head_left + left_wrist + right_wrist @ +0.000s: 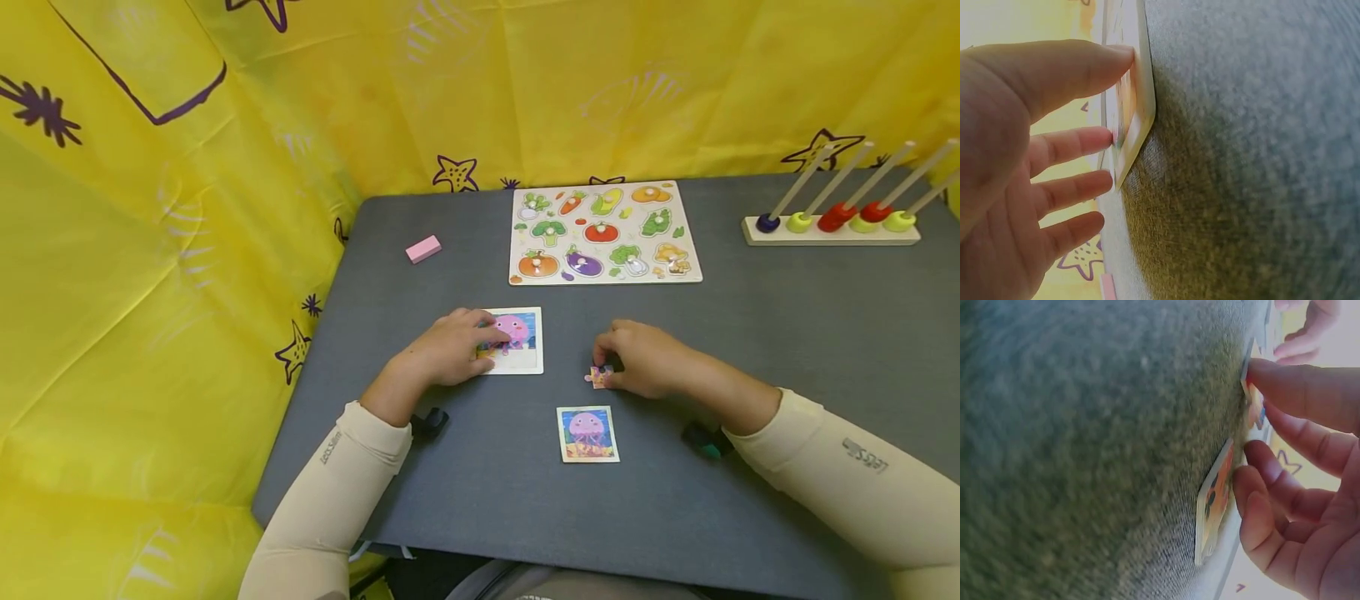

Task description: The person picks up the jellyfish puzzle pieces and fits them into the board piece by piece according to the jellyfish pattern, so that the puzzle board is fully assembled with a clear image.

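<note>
My left hand [453,346] rests on a shallow jigsaw tray [530,362] holding part of a pink jellyfish picture. The fingers lie fairly straight over its left side, and the thumb touches the near part. In the left wrist view, thumb [1085,69] and fingers meet the tray's pale rim [1138,128]. Farther right, my right hand [645,358] pinches a small jigsaw piece [599,377] between thumb and fingers, low over the table. A second flat orange piece with dark spots [1215,500] lies under that hand in the right wrist view; from the head it is hidden.
A jellyfish picture card [588,435] lies nearer me. Behind are a vegetable peg board [606,279], a pink block [423,249] and a bead stacker with upright rods [832,238]. Yellow printed cloth [525,92] bounds the grey table [480,483] at back and left.
</note>
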`<state>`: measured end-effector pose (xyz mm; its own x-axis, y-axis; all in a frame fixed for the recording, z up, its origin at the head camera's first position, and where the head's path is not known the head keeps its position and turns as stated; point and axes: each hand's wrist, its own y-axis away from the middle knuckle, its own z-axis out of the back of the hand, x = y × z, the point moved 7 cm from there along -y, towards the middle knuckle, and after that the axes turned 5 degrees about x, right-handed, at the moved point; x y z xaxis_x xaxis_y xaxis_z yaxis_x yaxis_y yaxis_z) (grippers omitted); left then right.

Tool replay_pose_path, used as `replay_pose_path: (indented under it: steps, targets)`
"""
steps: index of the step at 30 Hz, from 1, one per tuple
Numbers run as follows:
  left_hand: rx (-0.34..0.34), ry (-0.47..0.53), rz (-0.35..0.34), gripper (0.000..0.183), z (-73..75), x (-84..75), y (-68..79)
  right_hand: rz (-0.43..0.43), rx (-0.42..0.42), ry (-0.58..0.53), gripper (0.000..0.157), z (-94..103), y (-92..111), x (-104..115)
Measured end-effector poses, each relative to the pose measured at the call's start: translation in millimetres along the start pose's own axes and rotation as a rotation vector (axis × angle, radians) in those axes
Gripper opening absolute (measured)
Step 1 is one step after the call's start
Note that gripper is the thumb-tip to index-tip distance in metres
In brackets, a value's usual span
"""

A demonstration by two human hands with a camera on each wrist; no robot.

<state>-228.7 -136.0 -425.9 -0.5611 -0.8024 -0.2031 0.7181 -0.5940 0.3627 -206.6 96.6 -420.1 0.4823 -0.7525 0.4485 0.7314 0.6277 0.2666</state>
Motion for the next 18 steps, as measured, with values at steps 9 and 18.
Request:
replay_pose_path:
  steps: [9,18]
  targets:
    - [-0.004,0.023,-0.006,0.048,0.2,3.1,1.8,0.021,-0.089,-0.091,0.009,10.9,-15.7,5.6]
    - [-0.021,0.066,-0.007,0.048,2.0,7.4,2.8,0.066,-0.021,-0.181,0.002,16.8,-59.2,29.6]
